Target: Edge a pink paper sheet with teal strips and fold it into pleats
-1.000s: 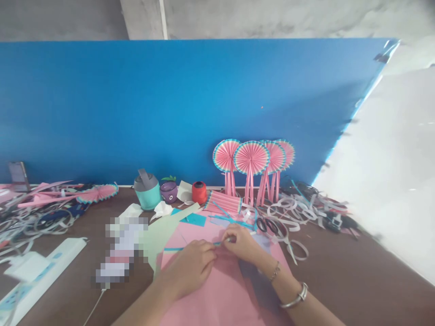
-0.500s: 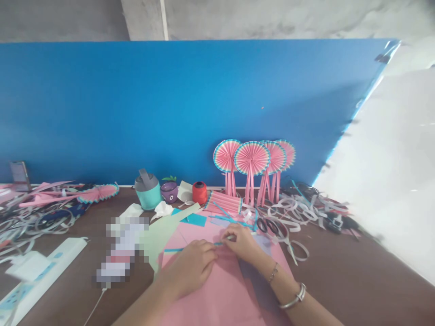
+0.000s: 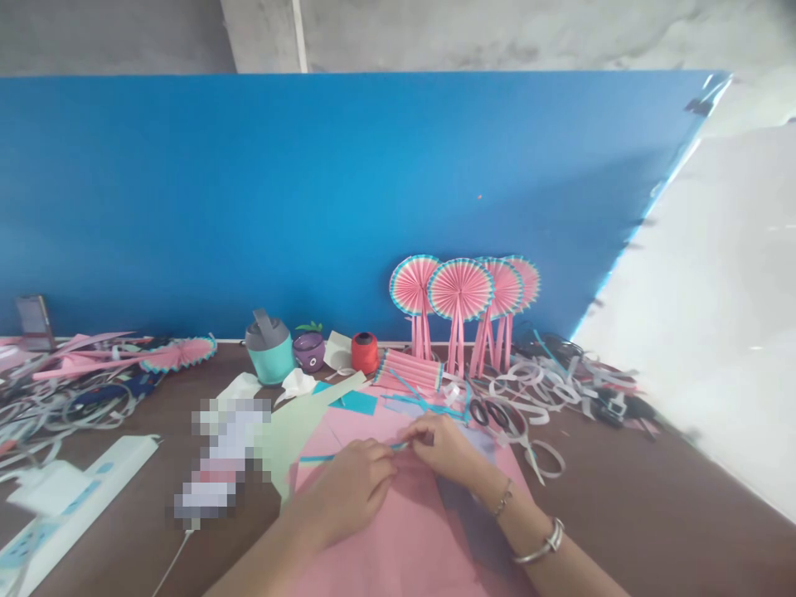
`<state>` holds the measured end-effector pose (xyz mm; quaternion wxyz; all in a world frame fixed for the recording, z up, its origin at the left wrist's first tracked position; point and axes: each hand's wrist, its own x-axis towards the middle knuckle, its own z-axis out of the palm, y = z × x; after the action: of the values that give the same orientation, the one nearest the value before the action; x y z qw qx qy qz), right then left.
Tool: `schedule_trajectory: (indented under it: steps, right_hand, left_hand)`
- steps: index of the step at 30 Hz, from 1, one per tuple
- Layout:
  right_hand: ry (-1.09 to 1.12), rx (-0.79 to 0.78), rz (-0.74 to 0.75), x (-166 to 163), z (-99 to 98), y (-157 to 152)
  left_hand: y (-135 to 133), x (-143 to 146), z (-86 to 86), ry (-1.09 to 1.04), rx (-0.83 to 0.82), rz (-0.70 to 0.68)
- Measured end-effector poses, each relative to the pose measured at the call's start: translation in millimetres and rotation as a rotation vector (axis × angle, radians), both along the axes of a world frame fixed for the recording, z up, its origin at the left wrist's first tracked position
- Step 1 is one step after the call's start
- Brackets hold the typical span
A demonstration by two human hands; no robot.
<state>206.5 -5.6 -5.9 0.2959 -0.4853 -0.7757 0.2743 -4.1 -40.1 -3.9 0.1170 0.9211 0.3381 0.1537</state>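
Observation:
My left hand (image 3: 348, 489) rests on a large pink paper sheet (image 3: 404, 539) with its fingers curled, pressing down a thin teal paper strip (image 3: 317, 457) that runs along the sheet's upper edge. My right hand (image 3: 444, 452) pinches the right end of the same strip between thumb and fingertips. Bracelets circle my right wrist. Both hands sit close together near the middle of the brown table (image 3: 652, 514).
Several pink pleated paper fans (image 3: 460, 290) stand against the blue board (image 3: 311, 199). Scissors (image 3: 491, 412), curled white paper strips (image 3: 535, 381), a folded pink pleat (image 3: 410, 371), a red thread spool (image 3: 364, 351), a teal jug (image 3: 269, 348), a purple pot (image 3: 309, 349), light green paper (image 3: 292, 431), a white power strip (image 3: 75, 497).
My right hand's fingers have shifted slightly left along the teal strip. The left hand has stayed in place.

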Motion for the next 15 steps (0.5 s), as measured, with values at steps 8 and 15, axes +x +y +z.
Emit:
schedule_trajectory:
  steps: [8, 15]
  right_hand:
    - [-0.018, 0.033, -0.003, -0.2, -3.7, 0.2]
    - [-0.038, -0.005, -0.035, -2.5, 0.3, -0.2]
  left_hand:
    - [-0.7, 0.0, 1.5, 0.013, -0.014, 0.004]
    - [-1.8, 1.3, 2.9, 0.011, -0.03, 0.018]
